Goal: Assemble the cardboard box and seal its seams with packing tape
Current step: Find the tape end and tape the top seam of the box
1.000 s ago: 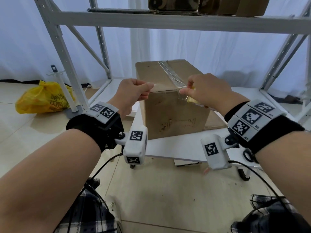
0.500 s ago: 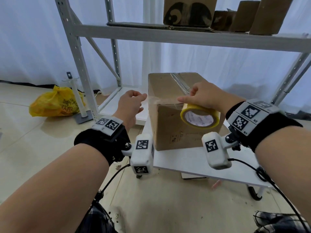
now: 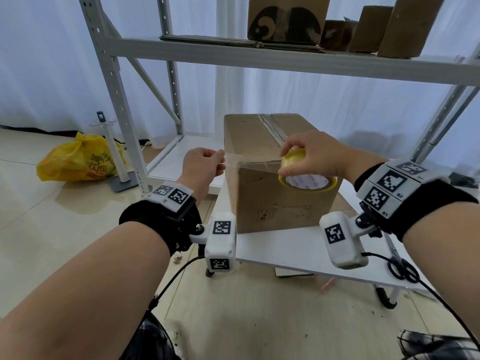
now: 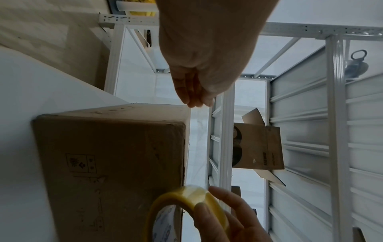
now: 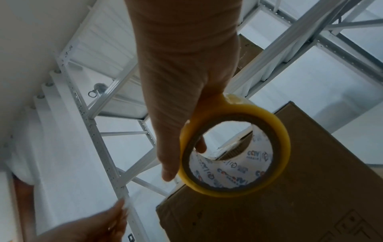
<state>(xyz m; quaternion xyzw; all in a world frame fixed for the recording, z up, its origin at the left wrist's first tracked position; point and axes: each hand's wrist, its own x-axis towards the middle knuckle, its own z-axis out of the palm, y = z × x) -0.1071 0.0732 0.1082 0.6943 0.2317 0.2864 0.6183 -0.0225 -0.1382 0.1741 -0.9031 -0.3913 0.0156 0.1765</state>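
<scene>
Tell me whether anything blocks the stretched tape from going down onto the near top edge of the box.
Nothing visible does. The clear tape strip spans from the left hand, which pinches its free end, to the tape roll held by the right hand, right along the near top edge of the cardboard box, which looks bare.

Both forearms reach forward, bare to the wrist, each wrist wrapped in a black band. The left hand (image 3: 201, 166) is held level just left of the box corner, fingers curled in and thumb closed against the fingertips (image 4: 194, 102), pinching the free end of a clear strip. The right hand (image 3: 311, 154) arches palm-down, its fingers (image 5: 200, 145) hooked through the core and its thumb on the outer rim (a firm wrap around the roll).
</scene>
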